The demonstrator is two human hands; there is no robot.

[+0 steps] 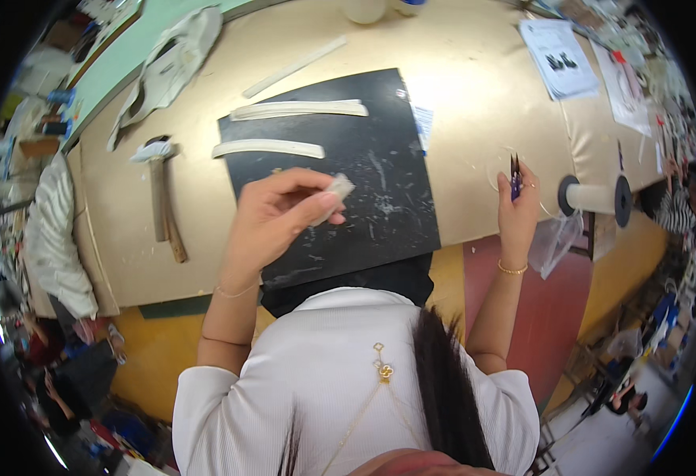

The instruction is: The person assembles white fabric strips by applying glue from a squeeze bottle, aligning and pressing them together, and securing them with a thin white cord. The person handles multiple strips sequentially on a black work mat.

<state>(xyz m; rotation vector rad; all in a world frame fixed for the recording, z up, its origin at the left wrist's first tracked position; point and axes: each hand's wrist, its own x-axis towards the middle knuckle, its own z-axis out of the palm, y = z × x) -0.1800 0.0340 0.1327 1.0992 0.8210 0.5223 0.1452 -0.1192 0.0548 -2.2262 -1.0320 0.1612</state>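
Note:
My left hand [273, 218] is raised over the black mat [372, 159], pinching a small pale folded strip [339, 187] between thumb and fingertips. Out to the right, my right hand [518, 206] is closed around small dark pointed snips [515, 170], tips facing away from me. A thin clear line loops around that hand toward a spool [594, 198] with black flanges. Beyond my left hand, a flat cream strip [269, 147] crosses the mat's left edge. A stack of similar strips [299, 109] lies just behind it.
Another cream strip [294, 67] lies farther back. At left rests a wooden-handled hammer [157, 190], its head wrapped in white cloth. Pale fabric [175, 59] lies far left, printed sheets [558, 59] far right. A clear plastic bag [558, 246] hangs at the table's front edge.

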